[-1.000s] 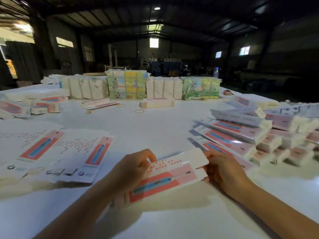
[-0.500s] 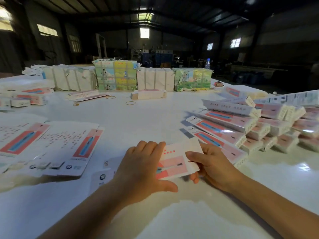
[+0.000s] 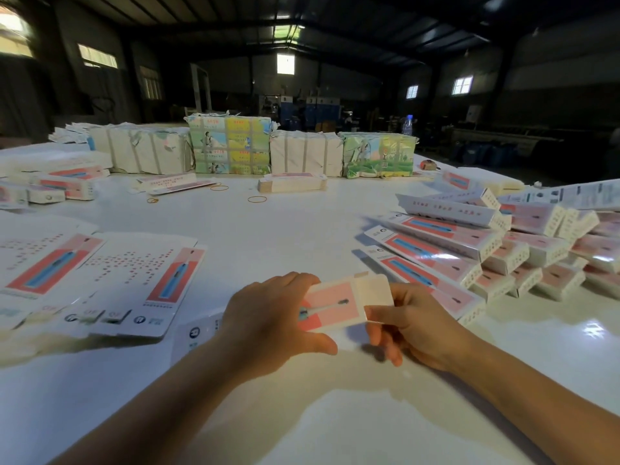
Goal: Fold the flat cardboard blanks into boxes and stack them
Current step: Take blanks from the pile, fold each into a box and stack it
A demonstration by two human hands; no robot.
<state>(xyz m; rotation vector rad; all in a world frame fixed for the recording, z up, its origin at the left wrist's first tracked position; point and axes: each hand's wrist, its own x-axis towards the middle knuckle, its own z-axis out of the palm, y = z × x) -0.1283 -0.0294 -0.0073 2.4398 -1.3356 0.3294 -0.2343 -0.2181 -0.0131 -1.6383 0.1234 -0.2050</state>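
Note:
I hold a half-folded pink and white box [image 3: 339, 305] just above the white table [image 3: 268, 236], near its front. My left hand [image 3: 275, 317] covers and grips the box's left part. My right hand [image 3: 416, 325] grips its right end, with the thumb on a white end flap. Flat printed blanks [image 3: 134, 280] lie spread at the left. A pile of folded boxes [image 3: 469, 250] stands at the right, close to my right hand. Much of the held box is hidden under my left hand.
Wrapped bundles [image 3: 231, 146] line the table's far edge, with a small stack of blanks [image 3: 292, 182] and loose rubber bands [image 3: 256, 199] in front of them. More folded boxes [image 3: 60, 184] lie at the far left. A water bottle [image 3: 407, 125] stands behind the bundles.
The box has gone from lying long across both hands to being gripped close. My left hand slid right over it, and my right thumb now presses the end flap.

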